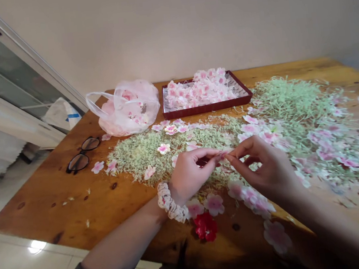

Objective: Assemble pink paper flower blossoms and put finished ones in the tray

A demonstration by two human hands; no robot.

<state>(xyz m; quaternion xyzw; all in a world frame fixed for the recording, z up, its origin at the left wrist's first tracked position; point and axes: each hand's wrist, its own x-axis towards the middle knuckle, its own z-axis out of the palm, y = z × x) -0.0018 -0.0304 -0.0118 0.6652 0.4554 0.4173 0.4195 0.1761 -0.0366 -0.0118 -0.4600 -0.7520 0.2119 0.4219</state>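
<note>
My left hand [192, 170] and my right hand [261, 163] meet above the middle of the wooden table, thumbs and forefingers pinched together. Whatever lies between the fingertips is too small to name. A floral scrunchie [172, 203] circles my left wrist. Below the hands spreads a layer of small pale green artificial bits [142, 152], dotted with pink-and-white artificial flowers [164, 148]. Close under my left wrist lies a red artificial flower [205, 227], with a pink flower [214, 204] just above it. More pink flowers [256, 201] rest below my right hand.
A dark red tray [209, 107] heaped with pink flowers stands at the back, beside a translucent plastic bag [130, 110] of flowers. Glasses [82, 155] lie at the left. A pile of green strands [293, 98] sits back right. The wooden table [53, 202] has its edge at left.
</note>
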